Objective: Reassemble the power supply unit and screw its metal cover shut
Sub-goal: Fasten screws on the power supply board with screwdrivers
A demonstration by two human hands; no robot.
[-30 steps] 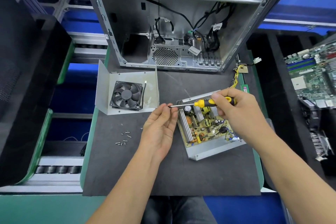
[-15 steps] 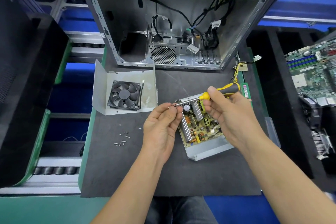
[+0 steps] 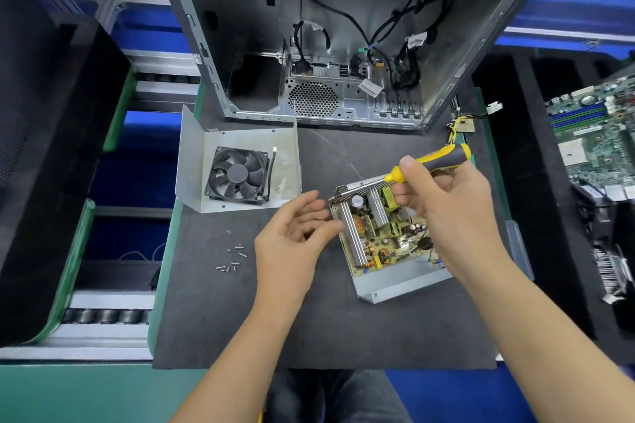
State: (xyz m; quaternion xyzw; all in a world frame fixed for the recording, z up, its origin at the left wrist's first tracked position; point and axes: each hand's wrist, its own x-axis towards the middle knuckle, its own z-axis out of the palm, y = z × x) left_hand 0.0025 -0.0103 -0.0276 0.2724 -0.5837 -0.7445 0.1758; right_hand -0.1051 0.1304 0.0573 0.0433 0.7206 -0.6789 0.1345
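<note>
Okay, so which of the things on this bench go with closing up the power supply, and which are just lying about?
For the job: power supply base, metal cover with fan, loose screws, screwdriver in the right hand.

Lying about: computer case, motherboard, small wired board.
</note>
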